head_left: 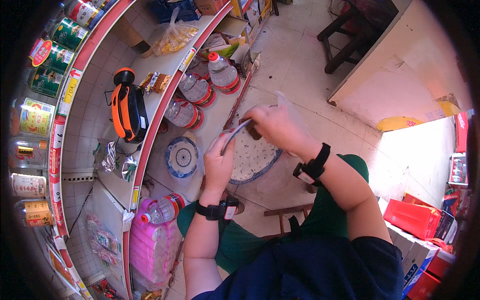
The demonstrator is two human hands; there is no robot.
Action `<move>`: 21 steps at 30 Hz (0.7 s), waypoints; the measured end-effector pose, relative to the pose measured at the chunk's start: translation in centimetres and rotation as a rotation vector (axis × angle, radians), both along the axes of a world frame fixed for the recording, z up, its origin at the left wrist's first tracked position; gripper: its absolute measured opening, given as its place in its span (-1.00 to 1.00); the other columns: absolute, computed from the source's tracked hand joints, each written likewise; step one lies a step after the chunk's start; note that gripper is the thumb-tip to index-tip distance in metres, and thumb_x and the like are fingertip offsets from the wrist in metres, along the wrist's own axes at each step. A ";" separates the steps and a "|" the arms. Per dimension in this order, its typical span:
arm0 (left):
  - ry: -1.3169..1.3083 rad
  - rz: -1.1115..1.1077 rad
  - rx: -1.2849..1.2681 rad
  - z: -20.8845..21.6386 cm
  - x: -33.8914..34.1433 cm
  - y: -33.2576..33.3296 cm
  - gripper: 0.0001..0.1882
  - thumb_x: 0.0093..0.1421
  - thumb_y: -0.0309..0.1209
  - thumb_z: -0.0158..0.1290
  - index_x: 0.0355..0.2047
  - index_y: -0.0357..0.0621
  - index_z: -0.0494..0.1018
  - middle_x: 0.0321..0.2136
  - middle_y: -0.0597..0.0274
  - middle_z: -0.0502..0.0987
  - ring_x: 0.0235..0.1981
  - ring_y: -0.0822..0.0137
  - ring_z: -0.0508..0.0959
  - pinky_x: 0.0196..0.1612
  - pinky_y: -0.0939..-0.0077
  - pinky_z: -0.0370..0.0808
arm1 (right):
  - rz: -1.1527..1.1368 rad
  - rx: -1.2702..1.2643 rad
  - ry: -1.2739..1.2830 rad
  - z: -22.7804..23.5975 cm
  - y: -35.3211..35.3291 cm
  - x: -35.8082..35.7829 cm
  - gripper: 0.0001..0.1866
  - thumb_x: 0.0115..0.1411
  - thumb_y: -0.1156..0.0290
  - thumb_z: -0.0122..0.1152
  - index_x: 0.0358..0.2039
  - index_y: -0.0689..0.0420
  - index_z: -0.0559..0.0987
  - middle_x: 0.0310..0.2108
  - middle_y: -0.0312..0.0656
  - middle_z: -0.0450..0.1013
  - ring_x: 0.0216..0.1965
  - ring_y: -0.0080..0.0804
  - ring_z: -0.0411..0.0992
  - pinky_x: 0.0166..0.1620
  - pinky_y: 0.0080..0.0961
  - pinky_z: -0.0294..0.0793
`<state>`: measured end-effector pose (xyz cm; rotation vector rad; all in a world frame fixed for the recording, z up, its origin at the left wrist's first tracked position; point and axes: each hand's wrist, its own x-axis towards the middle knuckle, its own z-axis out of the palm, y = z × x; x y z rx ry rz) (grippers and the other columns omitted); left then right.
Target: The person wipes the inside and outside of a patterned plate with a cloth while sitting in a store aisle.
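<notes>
My left hand (219,162) is closed on the lower end of a thin, curved thing with a bluish edge (235,133), seen almost edge-on. At its upper end is my right hand (275,125), its fingers bent and pressed together. A small dark brown piece (254,131) sticks out below those fingers; its kind is unclear. Something clear and filmy (284,101) shows behind the right hand. Below both hands lies a large round white plate (252,162) with a blue rim and small dark leaf marks, partly covered by them. What it rests on is hidden.
On the left, the low shelf holds a blue-and-white plate (181,157) and large clear bottles (223,74). A black-and-orange device (127,112) stands on the shelf above. Pink packs (155,245) lie lower left. Red boxes (412,218) are stacked at right, below a pale panel (400,75).
</notes>
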<state>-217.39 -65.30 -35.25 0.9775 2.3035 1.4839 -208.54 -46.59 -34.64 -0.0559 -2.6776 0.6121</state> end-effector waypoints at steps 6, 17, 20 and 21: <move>-0.068 0.172 0.195 0.8 -0.6 -0.8 -0.74 0.29 -0.37 0.05 -0.17 -0.38 0.49 -0.33 0.24 0.55 -0.26 0.44 0.48 -0.13 0.57 0.39 | -0.294 -0.368 0.008 -1.7 2.1 -0.2 -0.72 0.20 0.25 0.07 -0.24 0.21 0.51 -0.40 0.13 0.49 -0.25 0.15 0.44 -0.10 -0.11 0.40; -0.376 0.375 0.619 0.8 -1.3 -0.7 -0.68 0.36 -0.28 -0.07 -0.09 -0.31 0.45 -0.21 0.19 0.54 -0.23 0.45 0.51 -0.13 0.56 0.44 | -0.424 -1.016 -0.180 -3.7 -2.3 -1.0 -0.64 0.22 0.23 0.07 -0.19 0.32 0.53 -0.26 0.02 0.52 -0.23 -0.19 0.51 -0.13 -0.33 0.47; -0.351 0.342 0.632 0.9 -1.8 -0.2 -0.67 0.36 -0.27 -0.08 -0.08 -0.31 0.44 -0.20 0.17 0.54 -0.22 0.44 0.51 -0.13 0.55 0.45 | -0.138 -1.584 -0.167 -6.8 -3.9 -0.3 -0.67 0.19 0.26 0.11 -0.25 0.32 0.56 -0.28 -0.19 0.53 -0.26 -0.48 0.48 -0.16 -0.50 0.46; -0.345 0.348 0.630 1.0 -2.0 -0.4 -0.67 0.36 -0.27 -0.08 -0.08 -0.31 0.44 -0.20 0.17 0.54 -0.22 0.44 0.51 -0.13 0.55 0.45 | -0.021 -1.493 -0.263 -6.0 -4.7 0.0 -0.67 0.18 0.27 0.12 -0.26 0.33 0.56 -0.33 -0.20 0.53 -0.28 -0.49 0.47 -0.17 -0.52 0.45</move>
